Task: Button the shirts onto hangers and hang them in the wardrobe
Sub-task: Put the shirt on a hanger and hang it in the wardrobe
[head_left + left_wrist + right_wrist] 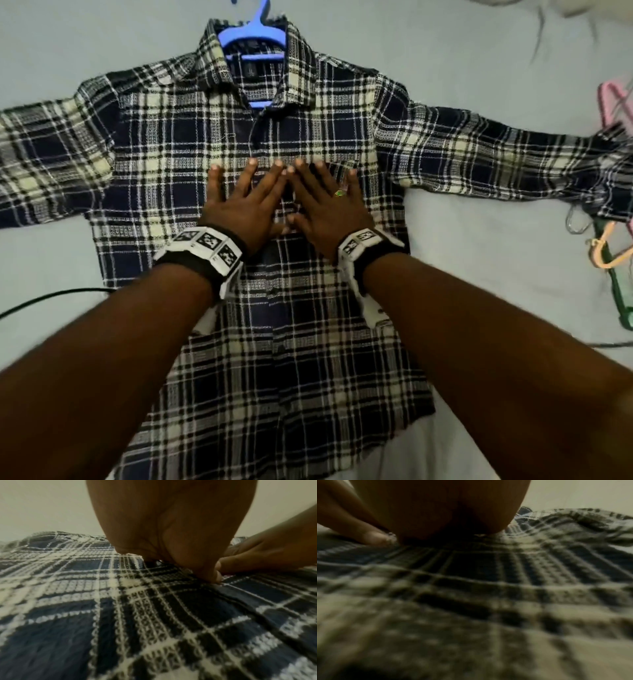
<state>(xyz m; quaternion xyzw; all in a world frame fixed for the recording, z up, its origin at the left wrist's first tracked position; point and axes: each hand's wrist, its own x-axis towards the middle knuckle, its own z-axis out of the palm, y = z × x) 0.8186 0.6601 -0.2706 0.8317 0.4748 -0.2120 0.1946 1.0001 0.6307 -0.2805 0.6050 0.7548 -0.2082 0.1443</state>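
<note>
— Fingers [248, 178] straight and fanned apart, flat on the chest of the plaid shirt [308, 325]; left hand [239, 209] and right hand [329, 209] side by side, index tips close together over the placket, gripping nothing.

— Why pressed down like that?

— Likely to smooth the front and keep both placket edges in line for buttoning. Shirt laid face up on the pale bed sheet [479, 85], sleeves out wide, blue hanger [251, 37] already inside the collar, hook pointing away. Placed so, by the look of it, for fastening before any lift toward the wardrobe.

— And the buttons?

— Hard to say. Placket covered under the palms; lower down apparently closed, though no single button clear enough to count. Neck open at the top.

— Anything else lost?

— Sleeve on the left-hand side cut off by the frame edge. Opposite cuff bunched over spare hangers [613, 260], tangled, number unclear. Hem partly hidden behind the forearms. Wrist views low and blurred: only palm heels, thumbs on cloth, plaid weave. No wardrobe anywhere in shot.
</note>
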